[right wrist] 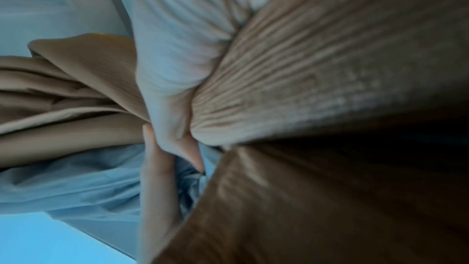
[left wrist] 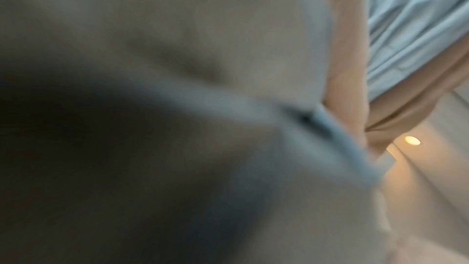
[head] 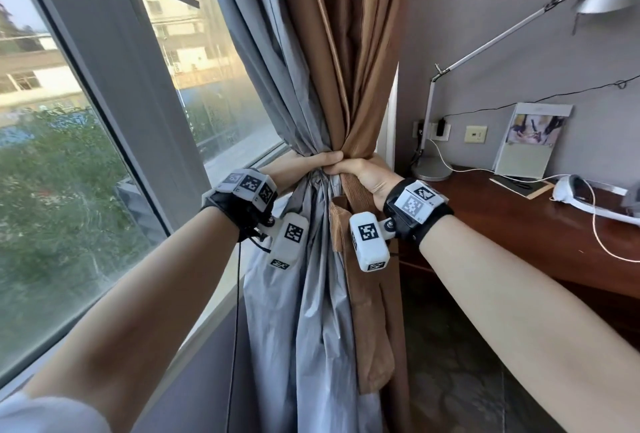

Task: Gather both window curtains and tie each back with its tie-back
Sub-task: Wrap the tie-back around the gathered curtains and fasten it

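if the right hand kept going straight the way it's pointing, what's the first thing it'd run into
The right hand points left, across the gathered curtain. It already grips the fabric, so that comes first; just beyond, it would likely meet the left hand, whose fingers nearly touch it. Depth there is unclear.

No readable text for you here, only coded black-and-white marker tags (head: 415, 200) on your wrist units

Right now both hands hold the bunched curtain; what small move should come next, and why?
Probably the right hand should draw the brown tie-back round the curtain, while the left hand grips the bunch: the tie-back hangs loose below, not yet fastened.
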